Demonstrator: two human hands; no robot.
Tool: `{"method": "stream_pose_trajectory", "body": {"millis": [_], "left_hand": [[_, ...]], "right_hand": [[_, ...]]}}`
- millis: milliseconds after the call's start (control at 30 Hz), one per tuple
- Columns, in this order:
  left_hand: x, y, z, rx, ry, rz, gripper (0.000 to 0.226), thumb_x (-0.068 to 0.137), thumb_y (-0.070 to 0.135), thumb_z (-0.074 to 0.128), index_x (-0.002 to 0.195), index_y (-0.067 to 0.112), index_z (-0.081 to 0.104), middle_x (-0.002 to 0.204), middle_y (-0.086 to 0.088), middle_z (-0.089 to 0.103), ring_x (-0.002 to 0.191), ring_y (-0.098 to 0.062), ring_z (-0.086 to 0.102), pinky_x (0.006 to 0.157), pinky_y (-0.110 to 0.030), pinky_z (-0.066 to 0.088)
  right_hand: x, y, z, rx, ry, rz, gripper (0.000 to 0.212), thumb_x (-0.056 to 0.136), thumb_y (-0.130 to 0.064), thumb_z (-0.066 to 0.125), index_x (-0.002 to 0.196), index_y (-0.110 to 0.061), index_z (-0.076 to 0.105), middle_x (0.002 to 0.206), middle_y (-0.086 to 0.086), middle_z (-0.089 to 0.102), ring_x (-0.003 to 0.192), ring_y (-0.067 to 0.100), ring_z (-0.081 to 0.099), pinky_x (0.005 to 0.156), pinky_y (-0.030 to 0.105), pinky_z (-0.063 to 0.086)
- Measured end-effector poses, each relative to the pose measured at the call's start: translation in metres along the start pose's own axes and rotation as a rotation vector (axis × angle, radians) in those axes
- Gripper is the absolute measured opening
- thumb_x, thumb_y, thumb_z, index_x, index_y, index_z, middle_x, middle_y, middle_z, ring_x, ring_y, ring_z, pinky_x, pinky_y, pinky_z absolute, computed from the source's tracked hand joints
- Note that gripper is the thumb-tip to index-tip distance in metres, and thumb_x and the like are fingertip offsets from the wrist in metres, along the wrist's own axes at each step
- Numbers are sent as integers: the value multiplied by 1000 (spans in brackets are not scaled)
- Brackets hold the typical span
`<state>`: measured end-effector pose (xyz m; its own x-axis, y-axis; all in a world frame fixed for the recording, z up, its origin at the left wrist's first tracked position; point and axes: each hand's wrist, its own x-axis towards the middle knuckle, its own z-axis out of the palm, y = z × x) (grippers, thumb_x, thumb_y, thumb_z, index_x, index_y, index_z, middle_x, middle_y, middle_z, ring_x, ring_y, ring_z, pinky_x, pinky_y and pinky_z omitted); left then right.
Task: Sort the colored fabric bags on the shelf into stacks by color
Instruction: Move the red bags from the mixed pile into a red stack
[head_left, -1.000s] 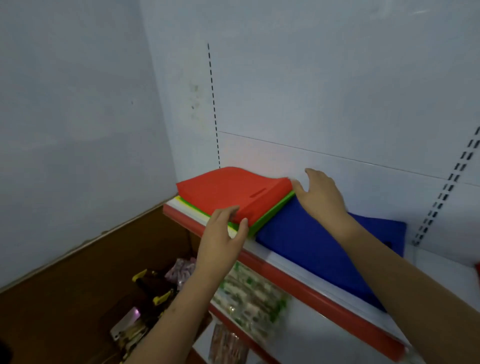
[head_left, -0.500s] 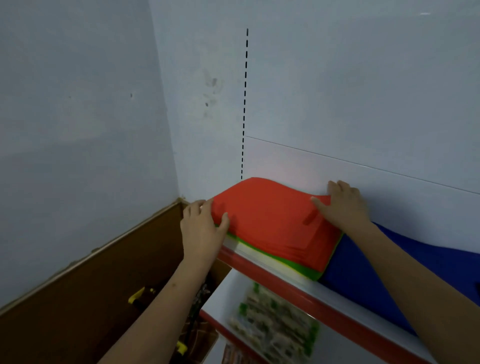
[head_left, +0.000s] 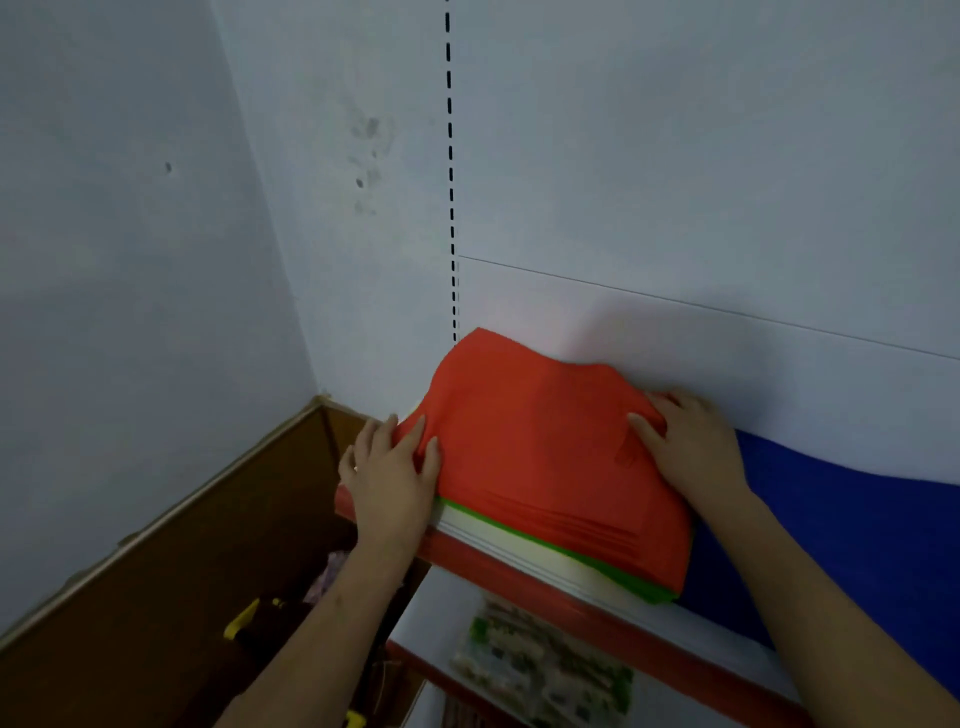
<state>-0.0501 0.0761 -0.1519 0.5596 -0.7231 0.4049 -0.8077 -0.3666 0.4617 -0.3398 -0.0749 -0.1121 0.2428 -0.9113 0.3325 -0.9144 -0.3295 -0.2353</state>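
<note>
Our left hand (head_left: 389, 478) and right hand (head_left: 691, 447) press flat, fingers straight, on the red bags (head_left: 535, 447). These top green bags (head_left: 613, 577) on the shelf (head_left: 519, 564), beside blue bags (head_left: 831, 530).

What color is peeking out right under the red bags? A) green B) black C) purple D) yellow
A: a thin green layer shows along the front edge just beneath the red bags, which both hands are touching at the sides.
</note>
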Motion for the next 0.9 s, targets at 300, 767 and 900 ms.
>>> {"method": "stream_pose_trajectory", "body": {"millis": [300, 767, 900], "left_hand": [[6, 19, -46, -744, -83, 131, 43, 106, 31, 42, 148, 34, 42, 143, 13, 52, 128, 0, 49, 110, -22, 37], [10, 69, -47, -1409, -375, -275, 9, 90, 10, 69, 94, 18, 68, 83, 4, 70, 80, -15, 63, 80, -39, 53], [-24, 115, -42, -1360, -372, -211, 11, 94, 18, 66, 83, 18, 66, 76, 2, 65, 72, -13, 60, 74, -36, 55]], "right_hand": [[-24, -32, -53, 245, 224, -9, 49, 102, -48, 35, 126, -16, 63, 109, 5, 65, 101, 24, 58, 85, 29, 43], [-104, -1, -107, 1139, 524, 414, 43, 100, -11, 55, 140, -26, 53, 125, -5, 65, 105, 4, 66, 79, 17, 54], [-144, 39, -136, 1094, 645, 506, 42, 103, -15, 49, 144, -26, 48, 127, -2, 65, 106, 4, 65, 83, 18, 55]]}}
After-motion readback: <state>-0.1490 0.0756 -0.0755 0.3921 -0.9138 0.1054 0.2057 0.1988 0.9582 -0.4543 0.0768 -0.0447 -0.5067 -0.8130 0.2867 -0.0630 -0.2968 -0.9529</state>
